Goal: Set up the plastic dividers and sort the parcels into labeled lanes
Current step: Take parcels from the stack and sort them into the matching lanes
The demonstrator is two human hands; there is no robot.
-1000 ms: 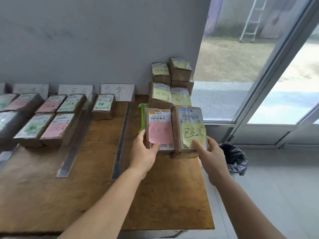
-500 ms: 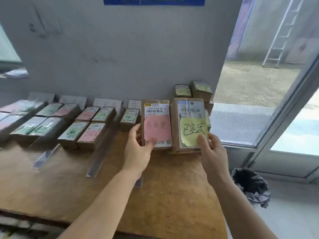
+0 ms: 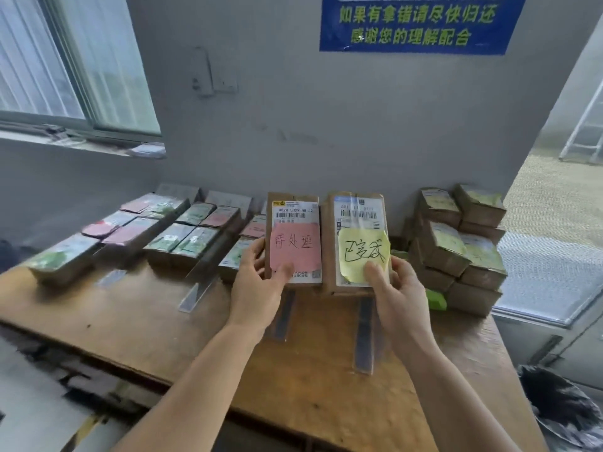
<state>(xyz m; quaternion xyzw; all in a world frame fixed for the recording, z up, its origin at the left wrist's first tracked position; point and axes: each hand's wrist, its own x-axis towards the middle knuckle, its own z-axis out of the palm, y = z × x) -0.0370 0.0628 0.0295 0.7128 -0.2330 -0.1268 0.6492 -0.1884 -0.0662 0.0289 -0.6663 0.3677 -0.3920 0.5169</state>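
You held two parcels upright over the surface (image 3: pixel 130 324), one in each hand. The pink-note parcel (image 3: pixel 295 243) sat in your left hand (image 3: pixel 257 288), thumb pressed on the lower edge of the note, the other fingers (image 3: pixel 259 256) curled round the left side. The yellow-note parcel (image 3: pixel 359 243) sat in your right hand (image 3: pixel 399 295), thumb on the note's bottom corner, fingers wrapped behind the right edge. The two parcels stood just beside each other, nearly touching.

They looked like small taped cardboard boxes: stiff, probably light, with glossy tape that could slip. The sticky notes seemed loosely attached, so a grip on the box's side edges would be safer than on the paper.

Below your fingers, two plastic dividers (image 3: pixel 363 334) lay on the surface, and a third divider (image 3: pixel 195 288) stood to the left of your left hand. Beyond it lay the sorted parcels (image 3: pixel 182 236) in rows, about a dozen, though blur kept me from an exact count. To the right of your right hand rose the unsorted stack (image 3: pixel 456 249), roughly eight boxes showing. A green item (image 3: pixel 435 300) peeked out at its foot. A black bin bag (image 3: pixel 561 409) sat beside the surface's right end, and a blue sign (image 3: pixel 417 24) hung on the wall.
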